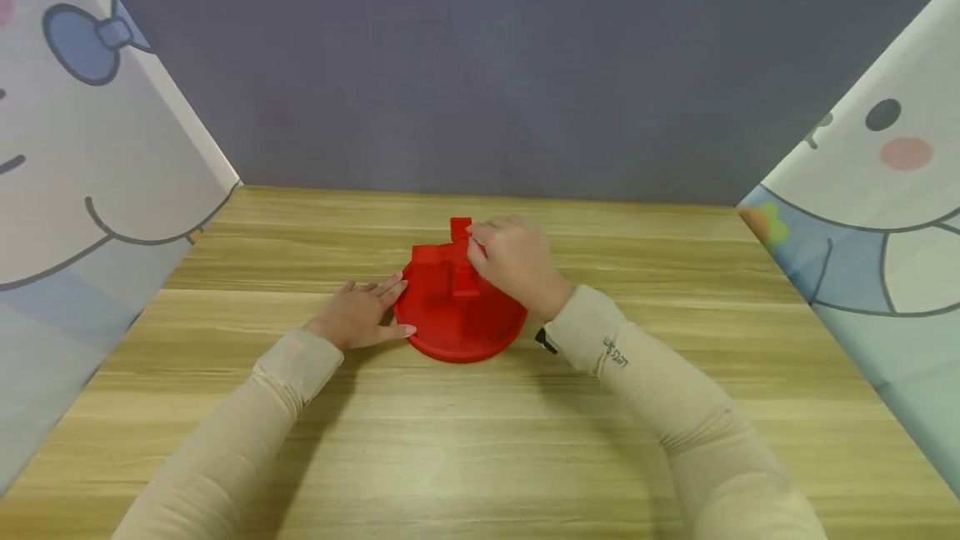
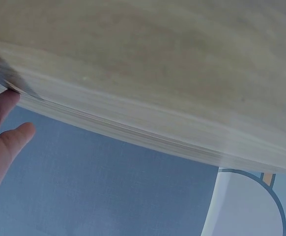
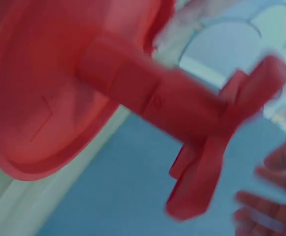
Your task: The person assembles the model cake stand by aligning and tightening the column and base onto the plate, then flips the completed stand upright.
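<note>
A red plastic stand has a round, rimmed base [image 1: 453, 336], a thick upright post [image 3: 135, 83] and a cross-shaped top [image 3: 216, 132] with several blocky arms. My left hand [image 1: 356, 315] lies at the base's left side, its fingers and thumb spread against the rim. Over the right part of the cross is my right hand [image 1: 519, 263], which hides some of it in the head view. In the right wrist view its blurred fingers [image 3: 268, 204] are loosely bent, with a gap between them and the cross arms. Nothing shows inside that hand.
The stand rests on a wood-grain table [image 1: 450, 448]. A grey panel [image 1: 480, 65] rises behind the table, and cartoon-printed panels stand at the left [image 1: 150, 140] and right [image 1: 847, 165]. A black band [image 1: 546, 341] shows at my right wrist.
</note>
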A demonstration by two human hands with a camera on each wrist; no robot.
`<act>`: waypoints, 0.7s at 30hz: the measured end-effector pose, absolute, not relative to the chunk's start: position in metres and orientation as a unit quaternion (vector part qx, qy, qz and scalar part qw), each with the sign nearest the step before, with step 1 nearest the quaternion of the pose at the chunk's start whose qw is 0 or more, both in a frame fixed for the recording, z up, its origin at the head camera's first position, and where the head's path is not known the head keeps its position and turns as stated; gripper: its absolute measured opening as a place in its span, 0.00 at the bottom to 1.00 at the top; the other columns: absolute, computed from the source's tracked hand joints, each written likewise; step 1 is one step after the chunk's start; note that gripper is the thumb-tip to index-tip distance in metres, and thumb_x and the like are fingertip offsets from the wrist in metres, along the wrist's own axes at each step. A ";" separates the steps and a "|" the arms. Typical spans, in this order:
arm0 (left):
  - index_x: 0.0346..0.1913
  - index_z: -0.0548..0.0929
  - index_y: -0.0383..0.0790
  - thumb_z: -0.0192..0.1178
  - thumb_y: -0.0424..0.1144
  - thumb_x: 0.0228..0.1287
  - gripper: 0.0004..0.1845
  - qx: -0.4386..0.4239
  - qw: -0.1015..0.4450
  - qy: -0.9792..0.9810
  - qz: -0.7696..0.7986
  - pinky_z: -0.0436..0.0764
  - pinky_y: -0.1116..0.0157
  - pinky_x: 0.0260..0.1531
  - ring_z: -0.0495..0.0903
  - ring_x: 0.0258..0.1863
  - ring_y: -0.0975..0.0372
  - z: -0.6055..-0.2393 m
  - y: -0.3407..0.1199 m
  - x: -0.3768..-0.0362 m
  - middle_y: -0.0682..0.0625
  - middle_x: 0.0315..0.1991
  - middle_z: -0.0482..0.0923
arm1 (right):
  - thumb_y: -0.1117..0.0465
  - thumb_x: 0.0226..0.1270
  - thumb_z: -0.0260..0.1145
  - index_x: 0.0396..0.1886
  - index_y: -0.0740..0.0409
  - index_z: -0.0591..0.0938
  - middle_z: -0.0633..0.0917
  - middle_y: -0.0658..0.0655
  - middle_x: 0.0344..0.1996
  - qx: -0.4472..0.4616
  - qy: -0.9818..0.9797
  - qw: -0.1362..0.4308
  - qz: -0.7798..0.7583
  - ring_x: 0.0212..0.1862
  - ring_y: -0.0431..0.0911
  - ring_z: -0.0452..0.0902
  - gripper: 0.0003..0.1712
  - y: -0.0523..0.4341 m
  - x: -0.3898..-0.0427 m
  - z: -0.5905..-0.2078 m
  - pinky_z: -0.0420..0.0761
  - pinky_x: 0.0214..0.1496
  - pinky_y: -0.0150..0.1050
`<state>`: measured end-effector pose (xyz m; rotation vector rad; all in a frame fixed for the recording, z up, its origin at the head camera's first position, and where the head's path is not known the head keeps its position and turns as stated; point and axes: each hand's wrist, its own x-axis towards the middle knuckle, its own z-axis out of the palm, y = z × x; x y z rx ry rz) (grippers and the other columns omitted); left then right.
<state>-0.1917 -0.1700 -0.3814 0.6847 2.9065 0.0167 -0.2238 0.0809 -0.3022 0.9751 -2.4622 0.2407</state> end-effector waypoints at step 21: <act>0.71 0.62 0.34 0.49 0.66 0.64 0.45 0.222 0.082 0.971 0.007 0.60 0.37 0.61 0.68 0.63 0.41 -0.378 -0.167 -0.192 0.42 0.73 0.56 | 0.59 0.67 0.64 0.63 0.59 0.76 0.74 0.65 0.61 0.379 -0.920 0.037 0.090 0.62 0.55 0.72 0.25 0.091 -0.233 -0.307 0.76 0.58 0.47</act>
